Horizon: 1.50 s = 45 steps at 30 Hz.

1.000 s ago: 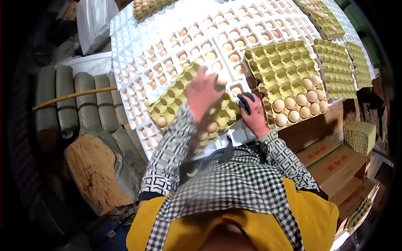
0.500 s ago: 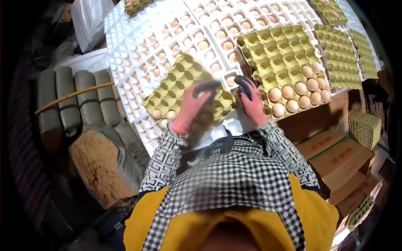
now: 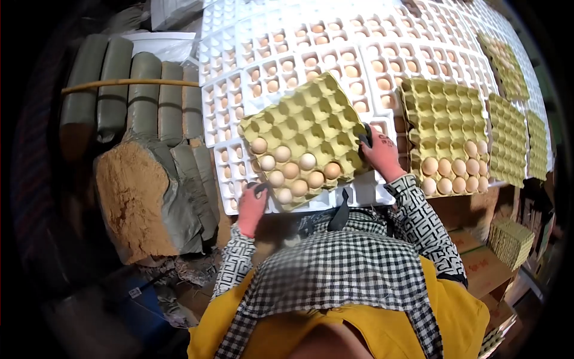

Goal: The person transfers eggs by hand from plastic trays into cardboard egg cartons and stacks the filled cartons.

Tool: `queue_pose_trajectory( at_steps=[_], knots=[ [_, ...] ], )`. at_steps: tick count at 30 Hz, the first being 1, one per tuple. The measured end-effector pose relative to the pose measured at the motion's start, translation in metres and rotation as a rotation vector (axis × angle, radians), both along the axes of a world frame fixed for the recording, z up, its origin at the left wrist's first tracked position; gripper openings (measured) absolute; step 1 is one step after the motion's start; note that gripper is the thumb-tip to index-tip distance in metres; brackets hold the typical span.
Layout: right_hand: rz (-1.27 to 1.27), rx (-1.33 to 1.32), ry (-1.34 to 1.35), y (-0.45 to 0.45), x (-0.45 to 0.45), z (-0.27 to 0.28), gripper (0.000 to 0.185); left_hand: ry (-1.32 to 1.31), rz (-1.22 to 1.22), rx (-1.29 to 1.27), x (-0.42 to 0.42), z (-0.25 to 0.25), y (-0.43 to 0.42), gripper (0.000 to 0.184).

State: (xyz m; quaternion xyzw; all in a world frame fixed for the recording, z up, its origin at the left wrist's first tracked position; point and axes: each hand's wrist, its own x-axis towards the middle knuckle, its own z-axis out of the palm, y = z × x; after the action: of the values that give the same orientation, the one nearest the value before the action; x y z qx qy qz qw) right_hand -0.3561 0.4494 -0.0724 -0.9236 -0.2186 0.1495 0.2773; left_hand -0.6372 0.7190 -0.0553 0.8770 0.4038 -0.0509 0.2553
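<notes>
A yellow-green egg tray (image 3: pixel 311 122) lies turned at an angle on top of white trays, with several eggs (image 3: pixel 291 170) in its near cells. My right hand (image 3: pixel 381 154), in a pink glove with black fingertips, grips its right edge, thumb on the rim. At the near left edge, my left hand (image 3: pixel 252 208), gloved alike, has its fingers curled against the tray; their exact contact is hard to make out. A second yellow-green tray (image 3: pixel 442 113) stands to the right, its near rows filled with eggs (image 3: pixel 459 167).
White trays (image 3: pixel 369 102) holding many eggs spread across the far side. More yellow-green trays (image 3: pixel 508 140) lie at the right. Sawdust-like filled bags (image 3: pixel 134 197) and grey-green rolls (image 3: pixel 143 99) crossed by a stick (image 3: pixel 128 82) are at left. Cardboard boxes (image 3: pixel 484 269) stand low right.
My left hand has moved from above the angled tray to its near left edge. My right hand now grips its right edge. The view has shifted, and more eggs show in that tray.
</notes>
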Motion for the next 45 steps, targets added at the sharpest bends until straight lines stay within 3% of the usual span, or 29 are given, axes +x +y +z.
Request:
queue_pose_trajectory(
  at_steps=[2,8,10,12,14,15,16,17,22,26,27,28,30,32,34,35,38,40,41,42,44,45],
  knots=[
    [0.008,0.024,-0.070,-0.003,-0.002,-0.001,0.039,-0.116,0.003,-0.056,0.009,-0.003,-0.006,0.030],
    [-0.039,0.201,-0.096,-0.010,-0.011,0.012,0.036,-0.366,0.058,-0.200,0.007,0.008,-0.006,0.024],
    [-0.065,0.270,-0.009,-0.022,-0.012,0.042,0.035,-0.409,0.022,-0.365,0.012,0.025,-0.004,0.027],
    [-0.188,0.345,-0.059,-0.047,-0.014,0.074,0.038,-0.404,-0.099,-0.284,0.031,0.046,-0.012,0.037],
    [-0.327,0.346,0.020,-0.094,0.000,0.088,0.041,-0.426,-0.200,-0.203,0.061,0.065,-0.036,0.044],
    [-0.342,0.346,-0.089,-0.122,0.009,0.094,0.042,-0.477,-0.261,-0.205,0.076,0.055,-0.048,0.050],
    [-0.400,0.344,-0.171,-0.155,0.018,0.097,0.042,-0.446,-0.325,-0.326,0.108,0.087,-0.065,0.051],
    [-0.442,0.346,-0.204,-0.189,0.031,0.105,0.040,-0.479,-0.419,-0.308,0.131,0.085,-0.081,0.050],
    [-0.691,0.461,-0.147,-0.340,0.082,0.113,0.034,-0.530,-0.637,-0.433,0.235,0.094,-0.181,0.035],
    [-0.649,0.233,-0.094,-0.379,0.101,0.090,0.038,-0.356,-0.793,-0.384,0.274,0.074,-0.220,0.031],
    [-0.645,0.051,-0.119,-0.390,0.106,0.072,0.043,-0.363,-0.813,-0.367,0.279,0.066,-0.219,0.031],
    [-0.682,-0.140,-0.125,-0.358,0.096,0.092,0.051,-0.367,-0.831,-0.347,0.283,0.062,-0.215,0.031],
    [-0.434,-0.519,-0.688,-0.307,0.077,0.134,0.059,-0.432,-0.753,-0.239,0.289,0.086,-0.208,0.037],
    [-0.379,0.068,-0.381,-0.266,0.061,0.152,0.065,-0.484,-0.759,-0.026,0.295,0.094,-0.206,0.044],
    [-0.137,-0.148,-0.267,-0.236,0.055,0.150,0.061,-0.382,-0.873,0.063,0.306,0.110,-0.216,0.056],
    [-0.017,-0.444,-0.372,-0.226,0.053,0.136,0.058,-0.306,-0.933,0.108,0.312,0.107,-0.222,0.056],
    [0.094,-0.313,-0.247,-0.234,0.071,0.131,0.053,-0.194,-0.991,0.174,0.321,0.112,-0.239,0.052],
    [-0.047,0.112,-0.140,-0.253,0.074,0.130,0.047,-0.169,-1.030,0.260,0.322,0.119,-0.240,0.048],
    [-0.236,0.527,0.307,-0.261,0.080,0.136,0.042,-0.164,-1.053,0.246,0.322,0.116,-0.239,0.041],
    [-0.318,0.866,0.511,-0.266,0.082,0.153,0.038,-0.158,-1.071,0.271,0.324,0.116,-0.238,0.040],
    [-0.328,1.233,0.721,-0.250,0.088,0.175,0.037,-0.138,-1.108,0.311,0.326,0.116,-0.238,0.036],
    [-0.211,1.150,0.680,-0.243,0.098,0.176,0.039,-0.143,-1.152,0.368,0.327,0.118,-0.239,0.034]
  ],
)
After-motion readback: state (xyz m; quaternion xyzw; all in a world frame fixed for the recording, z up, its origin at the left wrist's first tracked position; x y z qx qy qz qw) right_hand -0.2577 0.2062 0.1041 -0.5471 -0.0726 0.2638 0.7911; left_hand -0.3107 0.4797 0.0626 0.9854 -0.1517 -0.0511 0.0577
